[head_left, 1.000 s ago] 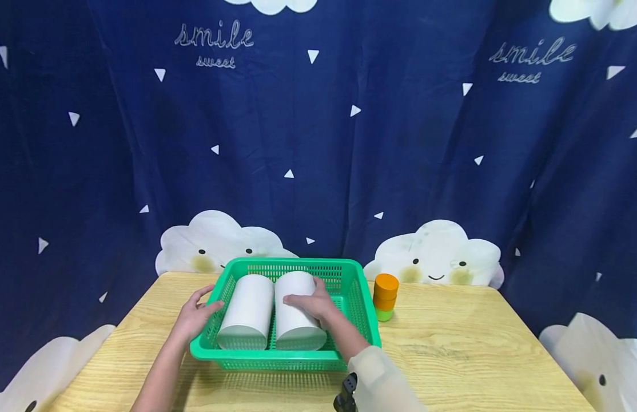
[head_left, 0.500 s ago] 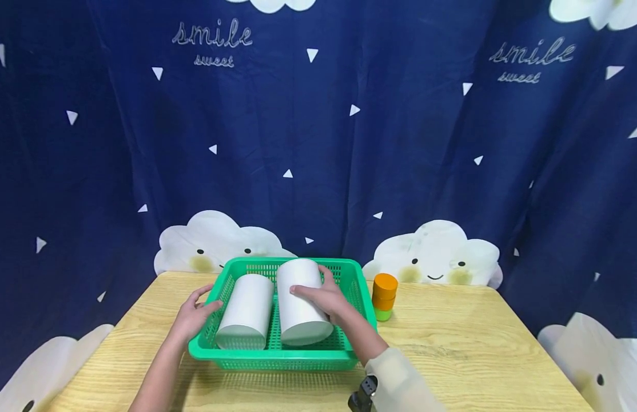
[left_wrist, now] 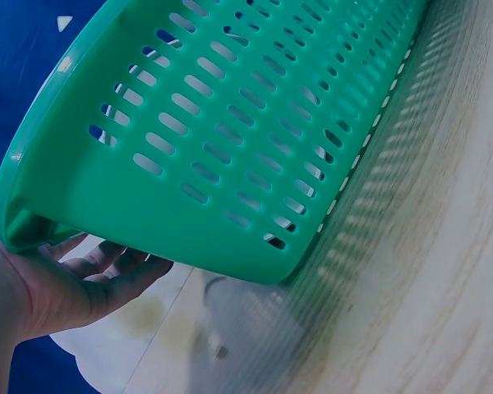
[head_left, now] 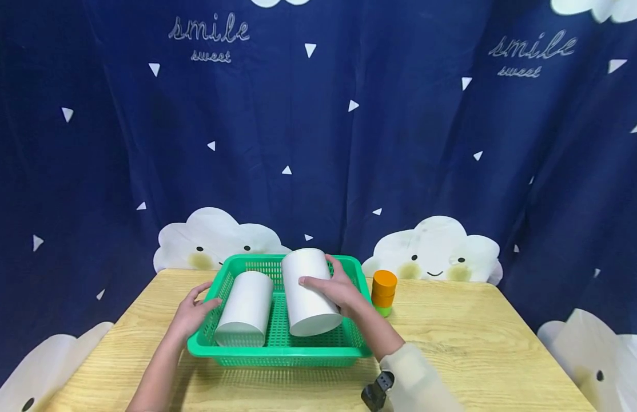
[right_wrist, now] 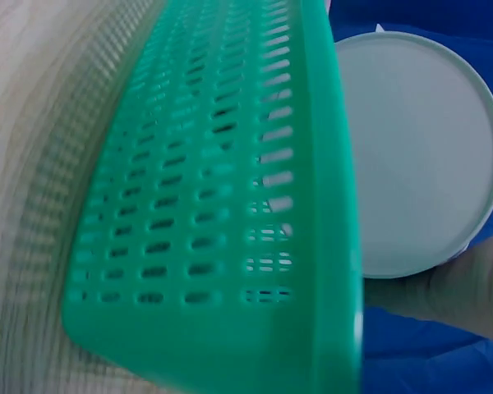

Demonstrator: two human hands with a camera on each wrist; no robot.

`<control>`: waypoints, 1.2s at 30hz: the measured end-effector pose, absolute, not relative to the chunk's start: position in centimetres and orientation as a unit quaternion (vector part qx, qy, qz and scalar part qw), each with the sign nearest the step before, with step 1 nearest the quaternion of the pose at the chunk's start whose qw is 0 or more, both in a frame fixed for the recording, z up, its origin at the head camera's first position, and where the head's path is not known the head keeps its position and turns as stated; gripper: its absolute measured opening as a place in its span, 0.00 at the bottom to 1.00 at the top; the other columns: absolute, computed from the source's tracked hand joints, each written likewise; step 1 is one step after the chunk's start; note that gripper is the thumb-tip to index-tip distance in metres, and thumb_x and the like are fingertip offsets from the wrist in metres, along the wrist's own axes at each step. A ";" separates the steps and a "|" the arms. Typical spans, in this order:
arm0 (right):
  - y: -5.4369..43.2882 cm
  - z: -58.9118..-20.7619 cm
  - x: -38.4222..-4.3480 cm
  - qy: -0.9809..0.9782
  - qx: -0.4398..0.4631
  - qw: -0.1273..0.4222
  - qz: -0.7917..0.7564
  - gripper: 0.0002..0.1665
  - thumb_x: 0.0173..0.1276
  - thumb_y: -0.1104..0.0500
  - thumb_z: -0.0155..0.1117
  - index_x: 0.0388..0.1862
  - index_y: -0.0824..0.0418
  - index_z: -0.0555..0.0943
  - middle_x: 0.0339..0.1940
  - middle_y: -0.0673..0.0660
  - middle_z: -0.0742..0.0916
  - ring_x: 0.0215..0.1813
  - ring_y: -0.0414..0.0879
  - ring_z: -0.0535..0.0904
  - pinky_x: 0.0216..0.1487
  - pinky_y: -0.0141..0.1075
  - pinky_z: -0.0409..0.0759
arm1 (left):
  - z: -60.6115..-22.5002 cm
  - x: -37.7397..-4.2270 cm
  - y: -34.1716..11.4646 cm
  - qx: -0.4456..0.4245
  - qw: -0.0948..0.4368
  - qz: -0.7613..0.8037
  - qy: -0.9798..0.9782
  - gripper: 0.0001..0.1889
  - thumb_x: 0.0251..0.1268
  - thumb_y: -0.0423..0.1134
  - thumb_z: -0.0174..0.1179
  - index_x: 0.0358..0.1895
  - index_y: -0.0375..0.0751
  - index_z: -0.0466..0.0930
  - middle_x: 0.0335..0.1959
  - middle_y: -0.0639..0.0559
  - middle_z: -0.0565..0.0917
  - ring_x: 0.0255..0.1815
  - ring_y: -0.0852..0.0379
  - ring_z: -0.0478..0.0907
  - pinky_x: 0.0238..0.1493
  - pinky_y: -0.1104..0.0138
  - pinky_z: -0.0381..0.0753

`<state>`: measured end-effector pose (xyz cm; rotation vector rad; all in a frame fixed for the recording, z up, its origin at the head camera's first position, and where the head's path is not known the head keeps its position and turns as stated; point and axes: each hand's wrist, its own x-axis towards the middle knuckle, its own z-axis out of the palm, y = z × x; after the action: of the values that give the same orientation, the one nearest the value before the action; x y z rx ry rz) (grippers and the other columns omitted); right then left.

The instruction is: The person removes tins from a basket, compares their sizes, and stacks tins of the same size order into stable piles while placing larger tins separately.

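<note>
A green plastic basket (head_left: 287,356) with slotted walls rests on the wooden table in the head view. My left hand (head_left: 192,315) holds its left rim, thumb over the top; in the left wrist view the fingers (left_wrist: 119,283) curl beneath the rim. My right hand (head_left: 339,286) grips a white cylinder (head_left: 304,292) from its right side, thumb across the top. That cylinder is tilted, its far end above the basket's back rim. In the right wrist view its round flat end (right_wrist: 419,156) shows beyond the basket wall. A second white cylinder (head_left: 249,303) lies on its side in the basket's left half.
Right of the basket stands a small stack of orange and green round pieces (head_left: 384,292). The wooden table (head_left: 452,337) extends to the right. Behind it hangs a dark blue curtain (head_left: 318,137) with white clouds and triangles.
My right hand has lifted the right white cylinder off the basket floor, moving it up and slightly right, away from the other cylinder. The left hand stays at the basket's rim.
</note>
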<state>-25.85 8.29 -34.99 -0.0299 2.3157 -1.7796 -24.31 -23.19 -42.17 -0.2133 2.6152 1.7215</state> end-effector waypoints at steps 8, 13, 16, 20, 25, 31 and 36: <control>9.8 -34.1 -25.2 0.778 -0.033 0.117 -0.616 0.56 0.54 0.43 0.69 0.74 0.45 0.46 0.62 0.66 0.69 0.40 0.54 0.81 0.33 0.44 0.81 | -42.1 -24.2 -23.2 -0.074 0.005 0.546 0.834 0.35 0.68 0.47 0.52 0.72 0.39 0.50 0.62 0.24 0.67 0.52 0.40 0.76 0.40 0.60 0.80; 10.8 -33.6 -24.8 0.770 -0.043 0.123 -0.624 0.54 0.55 0.44 0.69 0.73 0.44 0.48 0.60 0.66 0.70 0.41 0.54 0.81 0.35 0.43 0.81 | -41.8 -24.2 -23.2 -0.074 0.009 0.549 0.833 0.35 0.68 0.48 0.52 0.73 0.39 0.49 0.61 0.24 0.66 0.52 0.39 0.76 0.40 0.59 0.81; 11.5 -33.6 -24.7 0.766 -0.048 0.133 -0.627 0.53 0.56 0.44 0.68 0.73 0.42 0.48 0.59 0.65 0.72 0.41 0.54 0.82 0.35 0.44 0.81 | -41.8 -24.1 -23.2 -0.074 0.010 0.550 0.831 0.36 0.68 0.47 0.52 0.73 0.39 0.48 0.61 0.25 0.67 0.52 0.39 0.76 0.40 0.59 0.81; 12.3 -33.6 -24.4 0.765 -0.051 0.143 -0.626 0.51 0.56 0.45 0.69 0.72 0.40 0.50 0.58 0.64 0.73 0.41 0.54 0.81 0.35 0.44 0.81 | -41.8 -24.1 -23.1 -0.074 0.011 0.552 0.830 0.36 0.68 0.48 0.52 0.73 0.39 0.48 0.61 0.25 0.67 0.51 0.40 0.76 0.40 0.59 0.80; 13.3 -33.3 -24.1 0.763 -0.063 0.161 -0.623 0.51 0.56 0.46 0.69 0.72 0.40 0.49 0.60 0.65 0.71 0.42 0.55 0.81 0.37 0.45 0.82 | -41.8 -24.2 -23.1 -0.075 0.010 0.554 0.829 0.36 0.68 0.48 0.52 0.73 0.39 0.48 0.61 0.25 0.67 0.50 0.43 0.77 0.39 0.59 0.81; 14.7 -32.8 -23.9 0.756 -0.081 0.175 -0.625 0.51 0.58 0.48 0.68 0.73 0.40 0.47 0.60 0.66 0.69 0.43 0.56 0.81 0.38 0.46 0.82 | -42.0 -24.2 -23.2 -0.072 0.008 0.551 0.832 0.36 0.67 0.49 0.53 0.73 0.39 0.49 0.61 0.25 0.68 0.48 0.45 0.78 0.39 0.60 0.80; 15.8 -32.2 -23.7 0.752 -0.090 0.171 -0.631 0.51 0.59 0.50 0.67 0.74 0.42 0.47 0.59 0.66 0.69 0.43 0.55 0.82 0.39 0.46 0.82 | -42.1 -24.2 -23.1 -0.071 0.006 0.552 0.831 0.36 0.67 0.48 0.53 0.72 0.39 0.49 0.61 0.25 0.68 0.48 0.45 0.78 0.39 0.59 0.80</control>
<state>-23.74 15.77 -32.16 -0.2551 2.1347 -1.7917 -24.25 -23.12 -42.13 -0.2207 2.6001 1.7262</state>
